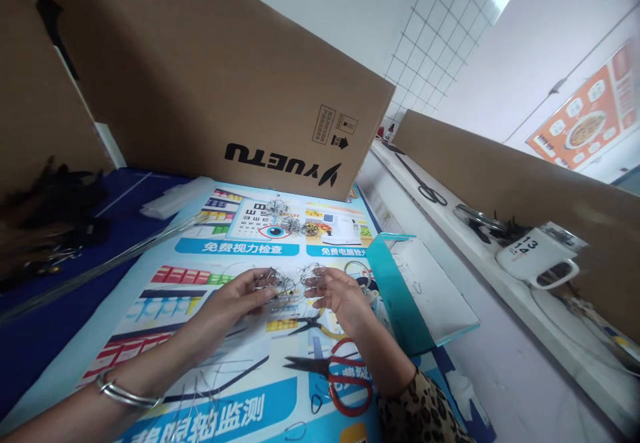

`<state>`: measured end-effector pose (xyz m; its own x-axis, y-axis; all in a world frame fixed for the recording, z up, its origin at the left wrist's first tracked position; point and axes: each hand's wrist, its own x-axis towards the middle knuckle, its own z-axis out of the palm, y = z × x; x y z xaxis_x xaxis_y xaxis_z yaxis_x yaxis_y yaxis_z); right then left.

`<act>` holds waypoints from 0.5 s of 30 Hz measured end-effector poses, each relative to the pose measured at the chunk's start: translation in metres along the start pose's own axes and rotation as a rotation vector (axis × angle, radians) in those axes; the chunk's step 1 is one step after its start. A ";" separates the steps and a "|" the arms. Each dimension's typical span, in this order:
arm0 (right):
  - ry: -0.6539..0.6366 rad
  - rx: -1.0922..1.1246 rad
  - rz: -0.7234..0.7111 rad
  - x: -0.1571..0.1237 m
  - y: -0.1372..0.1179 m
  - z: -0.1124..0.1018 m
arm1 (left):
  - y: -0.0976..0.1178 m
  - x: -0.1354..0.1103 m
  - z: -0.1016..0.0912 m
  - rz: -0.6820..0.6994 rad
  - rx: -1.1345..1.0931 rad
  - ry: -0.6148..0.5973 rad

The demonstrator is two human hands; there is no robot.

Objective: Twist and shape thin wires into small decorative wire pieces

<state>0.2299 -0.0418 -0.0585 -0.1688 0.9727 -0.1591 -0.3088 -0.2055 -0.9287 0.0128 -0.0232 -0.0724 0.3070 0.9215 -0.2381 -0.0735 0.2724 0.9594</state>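
Observation:
My left hand (pixel 253 291) pinches a tangled piece of thin wire (pixel 284 284) with small dark bits between thumb and fingers. My right hand (pixel 340 291) closes on a second wire tangle (pixel 311 274) just to the right. The two tangles are close together; whether they are joined, I cannot tell. Below my right hand lie pliers (pixel 313 324) with yellow handles, partly hidden by the hand. Nearer to me are red-handled scissors (pixel 333 370), blades pointing left. Farther back, more wire pieces (pixel 287 220) rest on the printed poster sheet (pixel 237 248).
A large cardboard box (pixel 225 76) stands behind the poster. To the right are an open white-and-teal box (pixel 435 290) and a ledge with a white mug (pixel 533 256) and black scissors (pixel 430 193). Loose long wires (pixel 150 246) and dark items (pixel 55 223) lie left.

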 end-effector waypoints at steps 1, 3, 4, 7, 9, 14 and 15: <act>0.000 0.003 -0.003 0.000 0.000 0.000 | 0.000 0.000 0.000 -0.002 0.008 -0.003; 0.004 0.014 -0.004 0.000 0.000 0.000 | -0.001 0.000 0.000 -0.007 0.010 -0.008; 0.006 0.021 -0.001 0.000 0.000 0.000 | -0.001 0.000 0.000 -0.007 0.006 -0.012; 0.004 0.041 0.015 0.000 0.000 0.000 | -0.002 0.000 -0.001 -0.004 -0.006 -0.015; -0.002 0.044 0.020 0.000 0.001 -0.001 | -0.002 0.000 -0.001 -0.012 -0.012 -0.008; 0.005 0.033 0.015 0.001 0.000 -0.001 | -0.004 0.000 -0.002 -0.021 -0.025 -0.024; 0.010 0.031 0.007 0.001 -0.002 -0.001 | -0.005 0.001 -0.002 -0.020 -0.032 -0.027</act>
<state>0.2314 -0.0406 -0.0575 -0.1620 0.9722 -0.1691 -0.3369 -0.2156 -0.9165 0.0111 -0.0231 -0.0773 0.3339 0.9082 -0.2523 -0.0976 0.2996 0.9491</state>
